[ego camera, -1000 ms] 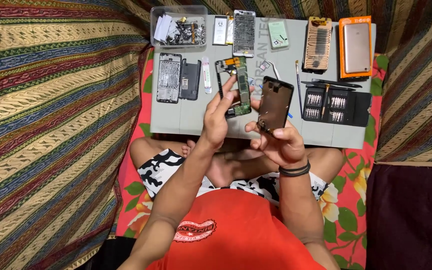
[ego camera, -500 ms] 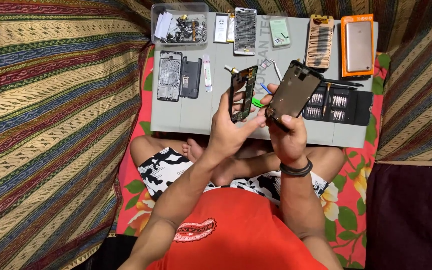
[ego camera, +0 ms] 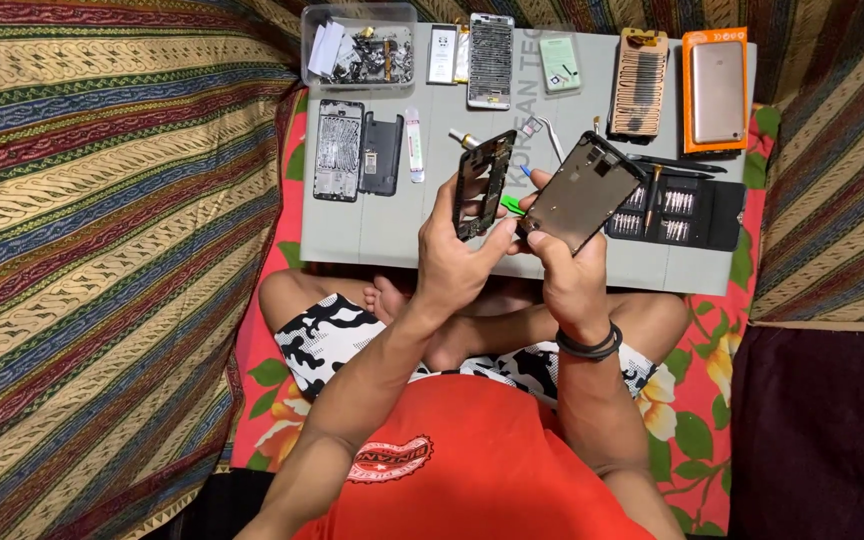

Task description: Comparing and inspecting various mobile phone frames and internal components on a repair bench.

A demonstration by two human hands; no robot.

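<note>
Your left hand point(ego camera: 457, 262) grips the black phone frame point(ego camera: 484, 184) by its lower edge, fingers closed around it, tilted up above the grey work mat point(ego camera: 392, 225). Your right hand point(ego camera: 564, 268) pinches the brownish phone back panel point(ego camera: 582, 192) just right of the frame, over the mat's black screwdriver bit case point(ego camera: 697, 210).

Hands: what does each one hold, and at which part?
Left hand grips the black phone frame at its lower end; right hand holds the phone back panel at its lower edge.
</note>
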